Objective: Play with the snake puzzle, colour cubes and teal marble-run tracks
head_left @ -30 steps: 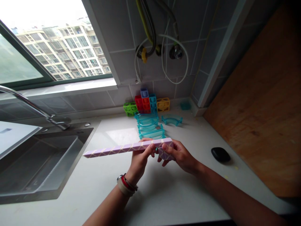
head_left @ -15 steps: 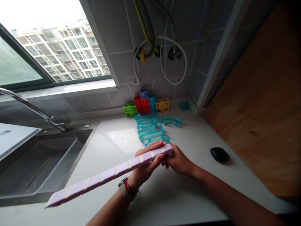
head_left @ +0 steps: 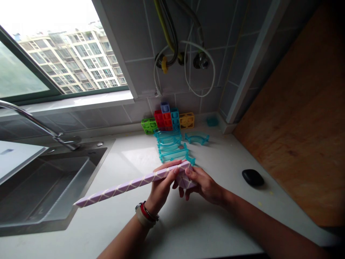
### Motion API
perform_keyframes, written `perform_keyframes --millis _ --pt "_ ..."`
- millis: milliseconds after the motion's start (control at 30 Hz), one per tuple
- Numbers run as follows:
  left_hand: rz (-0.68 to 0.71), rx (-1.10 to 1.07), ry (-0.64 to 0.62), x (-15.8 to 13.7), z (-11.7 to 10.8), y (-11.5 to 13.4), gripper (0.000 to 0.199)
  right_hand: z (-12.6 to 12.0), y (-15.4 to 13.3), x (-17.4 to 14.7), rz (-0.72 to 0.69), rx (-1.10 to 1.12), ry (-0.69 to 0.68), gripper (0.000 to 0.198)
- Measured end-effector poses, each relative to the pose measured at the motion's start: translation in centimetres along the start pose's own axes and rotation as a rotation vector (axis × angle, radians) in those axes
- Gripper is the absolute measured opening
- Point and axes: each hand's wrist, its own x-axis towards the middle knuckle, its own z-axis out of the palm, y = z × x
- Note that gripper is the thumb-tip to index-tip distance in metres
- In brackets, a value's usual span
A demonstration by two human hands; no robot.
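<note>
A long lilac snake puzzle [head_left: 129, 185], built of wedge segments with cream lines at the joints, hangs above the counter in both my hands. Its straight part slopes down to the left and ends in a point; the right end is bent into a short folded section. My left hand [head_left: 161, 189], with a watch and a red band at the wrist, is closed around the bar near the bend. Thumb on top, my right hand [head_left: 206, 184] grips the folded end. Just beyond the hands lie several clear turquoise plastic track pieces [head_left: 172, 142] on the white counter.
Green, red, blue and yellow blocks [head_left: 167, 120] stand against the tiled wall. A curved turquoise piece [head_left: 197, 138] and a black oval object [head_left: 252, 177] are to the right. At left is a sink [head_left: 90, 172] with a faucet [head_left: 35, 120]; a wooden panel [head_left: 293, 122] bounds the right side.
The bar has rolled, so its joint lines now show as zigzags. Its right end has turned downward into a bend, and its left tip has moved up and right.
</note>
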Motion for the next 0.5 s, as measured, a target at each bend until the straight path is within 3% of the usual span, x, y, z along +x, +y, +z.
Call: perform_keyframes --millis 167,367,500 --pt "-0.003 0.017 -0.123 -0.2 0.2 1.1 0.044 -0.5 -0.2 -0.1 0.014 0.118 -0.099 0.041" --pt "0.047 0.234 -0.326 -0.5 0.5 1.9 0.067 -0.9 0.1 0.0 0.118 0.108 -0.178 0.049" --pt "0.088 0.269 -0.307 -0.4 0.2 0.9 0.069 -0.9 -0.1 0.1 0.146 0.045 -0.128 0.047"
